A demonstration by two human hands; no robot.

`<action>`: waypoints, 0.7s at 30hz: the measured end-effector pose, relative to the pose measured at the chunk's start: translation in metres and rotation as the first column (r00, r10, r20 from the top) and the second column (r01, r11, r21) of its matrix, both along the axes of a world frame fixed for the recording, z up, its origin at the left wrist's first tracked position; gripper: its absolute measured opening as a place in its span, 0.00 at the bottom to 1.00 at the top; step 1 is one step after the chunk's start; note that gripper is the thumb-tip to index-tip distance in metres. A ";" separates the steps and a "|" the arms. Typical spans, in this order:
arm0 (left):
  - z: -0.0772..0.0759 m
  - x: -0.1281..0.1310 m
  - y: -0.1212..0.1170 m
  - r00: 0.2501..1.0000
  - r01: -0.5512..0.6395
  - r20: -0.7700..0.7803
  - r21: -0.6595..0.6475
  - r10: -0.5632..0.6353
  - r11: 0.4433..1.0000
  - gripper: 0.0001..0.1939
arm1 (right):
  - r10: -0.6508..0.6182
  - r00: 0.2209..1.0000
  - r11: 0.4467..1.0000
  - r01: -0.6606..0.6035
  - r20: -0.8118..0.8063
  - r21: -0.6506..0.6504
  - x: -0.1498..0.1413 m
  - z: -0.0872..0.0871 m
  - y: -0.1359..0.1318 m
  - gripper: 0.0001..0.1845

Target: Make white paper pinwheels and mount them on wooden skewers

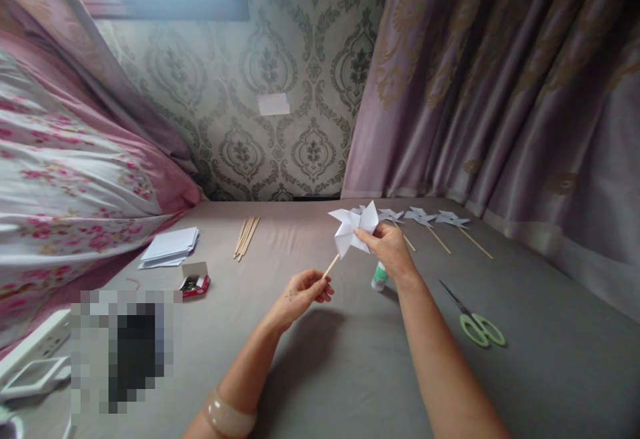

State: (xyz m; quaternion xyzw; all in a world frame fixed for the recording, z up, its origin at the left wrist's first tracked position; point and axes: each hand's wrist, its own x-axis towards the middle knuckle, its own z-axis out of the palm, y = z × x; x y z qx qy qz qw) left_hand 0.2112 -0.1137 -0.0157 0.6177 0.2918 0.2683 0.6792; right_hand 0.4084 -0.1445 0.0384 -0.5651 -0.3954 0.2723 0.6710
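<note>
left hand: we see our left hand (pixel 304 290) pinched closed on the lower end of the stick (pixel 331 266), held up off the bed.
right hand: our right hand (pixel 387 246) grips the white paper pinwheel (pixel 353 228) at its centre, fingers clenched on the folds.
pinwheel: it sits at the top of the stick, in the air between both hands, above the middle of the bed (pixel 350 359); the stick slants down left toward our left hand.
glue: a small white tube with a green cap (pixel 379 277) stands on the bed just below our right hand, partly hidden by the wrist.
scissors: a green-handled pair (pixel 475 322) lies to the right of our right forearm.
finished pinwheels: three more (pixel 423 216) lie in a row at the far edge, near the curtain (pixel 500 92).
sticks: a bundle of bare ones (pixel 246 236) lies well left of the pinwheel.
paper: a stack of white sheets (pixel 170 247) lies further left, beside a small open red box (pixel 195 280).
bracelet: a pale bangle (pixel 227 416) circles our left wrist.
</note>
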 end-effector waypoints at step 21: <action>0.005 0.004 -0.005 0.981 -0.130 0.130 -0.125 0.146 0.984 0.23 | -0.156 0.667 0.983 0.178 0.728 0.048 -0.006 0.011 -0.013 0.21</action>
